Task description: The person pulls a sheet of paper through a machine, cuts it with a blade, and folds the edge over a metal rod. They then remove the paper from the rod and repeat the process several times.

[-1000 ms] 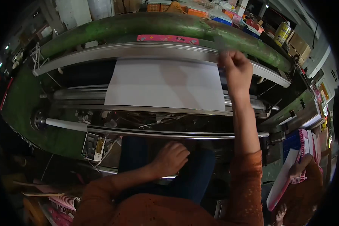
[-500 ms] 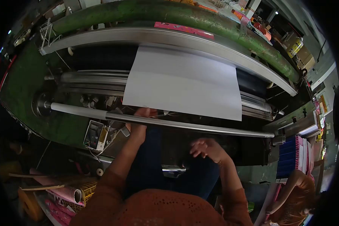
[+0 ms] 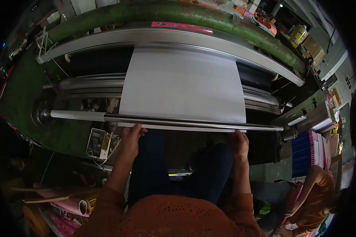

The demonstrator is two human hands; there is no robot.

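A wide white sheet (image 3: 182,87) comes down from under the metal crossbar (image 3: 166,36) of the machine. It runs behind the shiny metal rod (image 3: 194,122), and its lower edge shows just below the rod. My left hand (image 3: 131,138) is closed at the sheet's lower left corner, fingertips beside the rod. At the lower right corner, my right hand (image 3: 239,144) pinches the same edge. The rod partly covers the fingertips of both hands. A white sleeve (image 3: 77,115) surrounds the rod's left end.
A green roller (image 3: 154,16) spans the machine's back. Left of my knees sits an open box of parts (image 3: 98,142) with cables. At lower left lie pink rolls (image 3: 73,206). On the right stand blue stacked material (image 3: 301,156) and another person (image 3: 314,197) in orange.
My right hand has risen from above my lap to the sheet's right corner. The sheet's lower edge has come down behind the rod. My left hand has shifted left and slightly down.
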